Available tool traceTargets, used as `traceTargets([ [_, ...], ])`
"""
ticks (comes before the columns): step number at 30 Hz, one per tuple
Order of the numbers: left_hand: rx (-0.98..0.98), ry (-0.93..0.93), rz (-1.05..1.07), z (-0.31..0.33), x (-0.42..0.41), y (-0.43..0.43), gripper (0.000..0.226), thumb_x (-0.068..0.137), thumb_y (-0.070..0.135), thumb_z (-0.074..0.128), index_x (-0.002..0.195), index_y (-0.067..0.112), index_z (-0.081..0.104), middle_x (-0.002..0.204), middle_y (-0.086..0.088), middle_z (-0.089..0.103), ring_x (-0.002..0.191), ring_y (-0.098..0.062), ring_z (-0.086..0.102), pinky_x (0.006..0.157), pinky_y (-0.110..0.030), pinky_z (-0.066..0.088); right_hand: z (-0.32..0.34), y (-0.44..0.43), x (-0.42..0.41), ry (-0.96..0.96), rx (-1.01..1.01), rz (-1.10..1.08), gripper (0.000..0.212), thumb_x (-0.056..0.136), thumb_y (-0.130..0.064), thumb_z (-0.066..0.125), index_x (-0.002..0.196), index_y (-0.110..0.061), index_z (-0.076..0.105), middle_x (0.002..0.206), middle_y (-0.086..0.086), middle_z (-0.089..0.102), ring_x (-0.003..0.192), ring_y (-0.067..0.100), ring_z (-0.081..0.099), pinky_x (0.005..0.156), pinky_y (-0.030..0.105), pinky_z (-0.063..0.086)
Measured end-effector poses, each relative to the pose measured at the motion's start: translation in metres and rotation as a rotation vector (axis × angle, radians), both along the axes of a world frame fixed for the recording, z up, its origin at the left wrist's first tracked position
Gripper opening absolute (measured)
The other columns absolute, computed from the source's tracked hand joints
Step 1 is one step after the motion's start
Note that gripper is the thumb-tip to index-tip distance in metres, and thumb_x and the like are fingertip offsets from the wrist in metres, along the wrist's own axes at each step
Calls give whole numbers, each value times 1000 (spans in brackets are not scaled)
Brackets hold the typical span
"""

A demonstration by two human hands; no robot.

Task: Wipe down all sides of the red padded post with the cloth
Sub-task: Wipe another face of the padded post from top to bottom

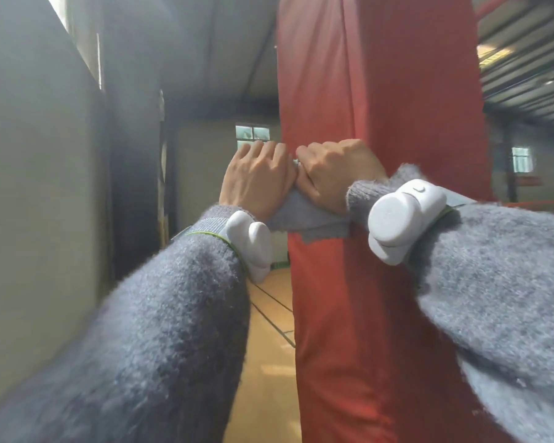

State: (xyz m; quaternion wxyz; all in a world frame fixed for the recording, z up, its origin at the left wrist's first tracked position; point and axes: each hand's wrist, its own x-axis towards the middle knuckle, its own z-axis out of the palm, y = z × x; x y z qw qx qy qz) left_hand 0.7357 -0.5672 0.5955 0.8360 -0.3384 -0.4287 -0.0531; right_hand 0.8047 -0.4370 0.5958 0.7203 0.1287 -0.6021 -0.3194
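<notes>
The red padded post [378, 91] stands upright right of the middle and runs from the top of the view to the bottom. A grey cloth [304, 220] lies against its left edge at about mid height. My left hand [256, 180] and my right hand [336, 172] sit side by side on the cloth, fingers curled over its upper part. The left hand's fingertips wrap round the post's left edge and are hidden behind it. The cloth's lower edge hangs free below both hands. Both wrists carry white devices over grey woolly sleeves.
A dull grey wall [39, 187] runs close along the left side. Behind the post lies a wooden floor [269, 346] with dark lines. A red rope [531, 203] leaves the post to the right, with dim windows and a slatted ceiling beyond.
</notes>
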Motion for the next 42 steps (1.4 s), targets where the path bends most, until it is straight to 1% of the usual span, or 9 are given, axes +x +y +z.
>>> traceTargets([
  [6, -75, -39, -160, 11, -20, 15, 26, 84, 14, 42, 61, 7, 53, 57, -11, 55, 53, -29, 55, 62, -34, 30, 7, -1, 5, 8, -27, -159, 26, 77, -24, 37, 59, -14, 53, 47, 2, 52, 34, 21, 48, 45, 21, 21],
  [15, -26, -26, -298, 21, -29, 34, 25, 86, 11, 40, 63, 7, 49, 59, -13, 53, 54, -30, 54, 62, -35, 29, 19, -6, 16, -15, -38, -188, 30, 74, -24, 33, 55, -12, 54, 44, 2, 51, 30, 20, 48, 44, 19, 20],
  [22, 126, -21, -547, 51, -37, 57, 24, 84, 11, 40, 63, 4, 51, 58, -14, 53, 52, -30, 53, 61, -34, 27, 51, -15, 20, 72, -74, -438, 34, 75, -28, 30, 58, -13, 56, 47, 0, 54, 36, 20, 52, 46, 20, 18],
  [24, 168, -51, -612, 52, -40, 65, 24, 83, 11, 41, 62, 4, 52, 57, -13, 54, 52, -30, 53, 61, -34, 27, 55, -15, 22, -1, -56, -542, 38, 77, -30, 26, 62, -12, 56, 52, 2, 57, 41, 22, 54, 47, 22, 21],
  [26, 151, -48, -701, 54, -43, 73, 24, 83, 11, 41, 62, 5, 52, 57, -12, 54, 51, -29, 53, 61, -34, 27, 55, -15, 21, -24, -40, -650, 39, 78, -30, 24, 66, -11, 56, 55, 4, 58, 44, 23, 55, 47, 23, 22],
  [28, 145, -42, -732, 54, -38, 82, 24, 83, 11, 41, 62, 5, 53, 57, -12, 54, 52, -29, 53, 61, -34, 26, 55, -15, 30, -18, -58, -656, 32, 76, -27, 30, 61, -11, 54, 50, 3, 55, 38, 22, 51, 46, 22, 20],
  [35, 68, -92, -987, 57, -43, 101, 23, 81, 12, 41, 64, 6, 55, 59, -12, 56, 54, -29, 55, 63, -35, 27, 54, -23, 25, 188, 51, -937, 27, 75, -24, 36, 55, -14, 52, 45, 0, 48, 34, 19, 44, 44, 19, 20],
  [38, 127, -131, -1088, 50, -45, 102, 13, 80, 13, 43, 80, 5, 54, 72, -14, 59, 72, -29, 52, 69, -33, 29, 55, -25, 18, 282, 39, -1073, 29, 78, -22, 37, 55, -16, 54, 47, -2, 50, 40, 19, 48, 43, 25, 28],
  [42, -76, -45, -1239, 20, -39, 109, 35, 85, 13, 43, 116, 1, 56, 112, -17, 63, 112, -28, 53, 98, -35, 30, 57, -23, 13, 415, -142, -1154, 26, 78, -17, 39, 67, -14, 63, 64, 3, 59, 57, 21, 57, 66, 32, 28],
])
